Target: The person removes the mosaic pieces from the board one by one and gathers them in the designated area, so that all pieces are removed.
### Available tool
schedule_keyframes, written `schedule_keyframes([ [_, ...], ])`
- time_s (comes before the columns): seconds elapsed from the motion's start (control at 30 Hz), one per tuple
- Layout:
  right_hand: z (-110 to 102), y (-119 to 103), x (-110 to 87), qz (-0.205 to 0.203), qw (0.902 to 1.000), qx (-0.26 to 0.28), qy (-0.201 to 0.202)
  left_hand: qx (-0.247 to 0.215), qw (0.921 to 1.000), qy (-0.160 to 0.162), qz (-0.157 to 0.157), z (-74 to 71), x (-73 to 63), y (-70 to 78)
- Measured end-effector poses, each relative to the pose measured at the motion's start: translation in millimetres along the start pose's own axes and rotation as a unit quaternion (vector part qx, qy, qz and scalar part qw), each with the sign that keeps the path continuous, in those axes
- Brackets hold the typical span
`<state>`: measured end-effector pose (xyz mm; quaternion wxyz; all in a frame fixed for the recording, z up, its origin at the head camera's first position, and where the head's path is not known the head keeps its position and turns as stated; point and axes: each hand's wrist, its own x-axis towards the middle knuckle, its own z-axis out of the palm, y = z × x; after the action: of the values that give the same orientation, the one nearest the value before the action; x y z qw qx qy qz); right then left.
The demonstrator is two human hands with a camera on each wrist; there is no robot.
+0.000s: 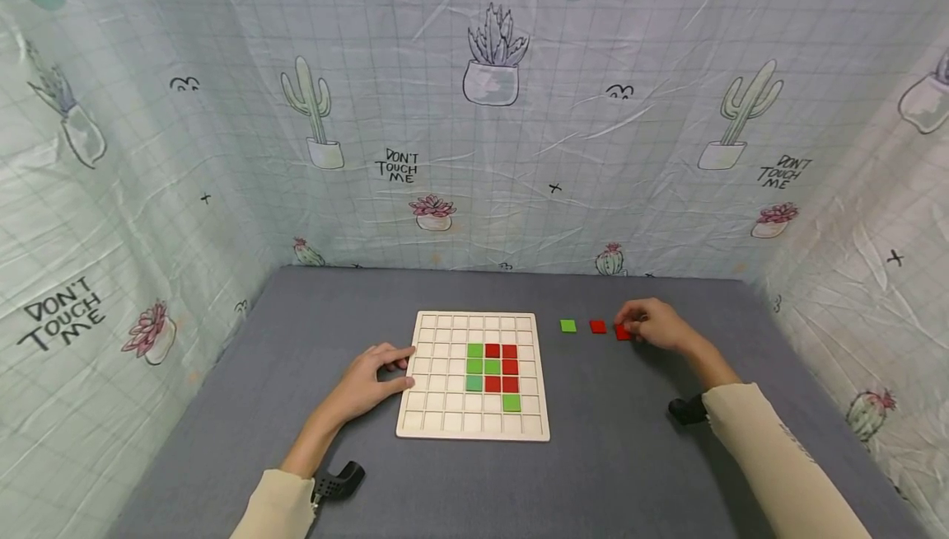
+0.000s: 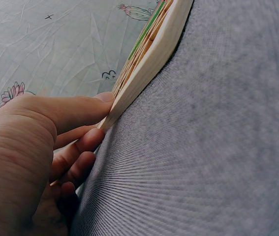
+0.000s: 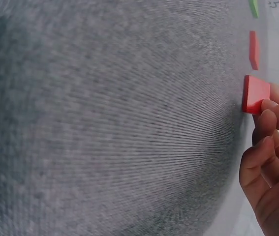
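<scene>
A square wooden grid board (image 1: 445, 422) lies on the table, with several red and green tiles in its cells right of the middle. My left hand (image 1: 366, 384) rests at the board's left edge; thumb and forefinger touch it some way apart. The left wrist view shows the thumb against the wooden side (image 2: 146, 66), the other fingers loosely bent beside it. Right of the board, my right hand (image 1: 658, 325) pinches a square red tile (image 3: 257, 94) between thumb and fingertips. That tile looks tilted, one edge at or just above the cloth.
A loose red tile (image 1: 597, 326) and a green tile (image 1: 567, 325) lie in a row between the board and my right hand. Grey cloth (image 1: 593, 456) covers the table. Printed fabric (image 1: 519, 152) hangs behind it and at both sides.
</scene>
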<state>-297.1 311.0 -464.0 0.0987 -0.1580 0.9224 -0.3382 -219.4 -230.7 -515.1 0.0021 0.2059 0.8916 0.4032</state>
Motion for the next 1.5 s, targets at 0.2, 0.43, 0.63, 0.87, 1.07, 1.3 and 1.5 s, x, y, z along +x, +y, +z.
schedule_keyframes([
  [0.2, 4.5, -0.9, 2.0, 0.014, 0.9998, -0.007, 0.016, -0.001, 1.0, 0.004, -0.002, 0.4, -0.7, 0.0],
  [0.43, 6.5, -1.7, 1.8, 0.03, 0.999, -0.018, 0.029, 0.002, 1.0, 0.003, -0.003, 0.4, -1.5, 0.5],
  [0.63, 7.8, -3.9, 1.6, 0.043, 0.9986, -0.022, 0.022, -0.002, 1.0, 0.002, -0.003, 0.8, -1.0, -0.9],
  [0.87, 9.6, -4.6, 1.1, 0.052, 0.9983, -0.021, 0.013, 0.0, 1.0, 0.003, 0.001, 0.8, -1.1, -0.9],
  [1.07, 9.0, -3.3, 0.2, 0.058, 0.998, -0.025, 0.007, 0.001, 1.0, 0.001, 0.0, 1.2, -0.7, -0.4],
  [1.3, 7.6, -1.0, 0.2, 0.051, 0.9978, -0.041, 0.012, -0.001, 1.0, 0.0, -0.001, 1.2, 0.6, -0.1],
  [1.5, 6.9, -1.0, 2.0, 0.052, 0.9974, -0.048, 0.012, 0.0, 1.0, 0.0, -0.001, 1.1, 1.2, -1.1],
])
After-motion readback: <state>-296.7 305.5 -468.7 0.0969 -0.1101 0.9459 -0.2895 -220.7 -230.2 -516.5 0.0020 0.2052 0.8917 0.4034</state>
